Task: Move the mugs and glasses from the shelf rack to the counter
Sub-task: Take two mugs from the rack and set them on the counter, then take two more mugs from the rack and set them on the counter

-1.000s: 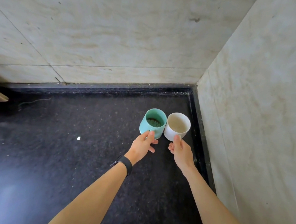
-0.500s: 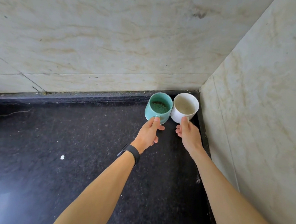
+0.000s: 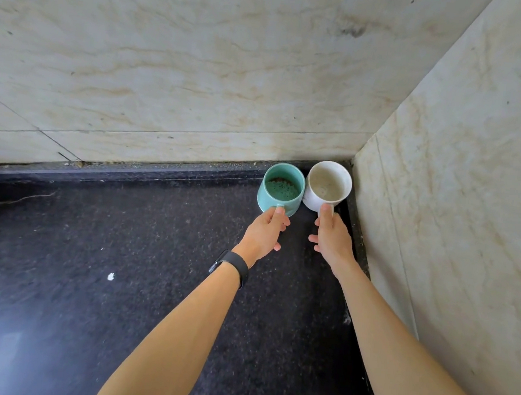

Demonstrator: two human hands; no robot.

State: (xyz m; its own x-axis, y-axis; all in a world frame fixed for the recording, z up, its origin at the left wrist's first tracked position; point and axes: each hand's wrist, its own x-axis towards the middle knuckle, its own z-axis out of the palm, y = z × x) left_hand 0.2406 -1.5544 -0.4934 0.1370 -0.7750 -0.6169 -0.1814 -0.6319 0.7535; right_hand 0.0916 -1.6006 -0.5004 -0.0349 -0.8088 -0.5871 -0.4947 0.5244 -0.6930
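A teal mug [image 3: 281, 185] and a white mug [image 3: 327, 184] stand side by side, upright and touching, in the far right corner of the black counter [image 3: 119, 263]. My left hand [image 3: 265, 233] grips the teal mug's handle, thumb on top. At the white mug's handle my right hand [image 3: 332, 236] has its thumb pressed on top and its other fingers partly spread. The teal mug has dark specks inside. The shelf rack is out of view.
Beige marble walls [image 3: 200, 80] meet at the corner right behind the mugs; the right wall [image 3: 461, 184] runs close along my right arm. A small white speck [image 3: 111, 276] lies on the counter to the left. A black band sits on my left wrist.
Both hands carried the mugs away from me toward the wall, deeper into the corner. The mugs now sit against the back wall's base.
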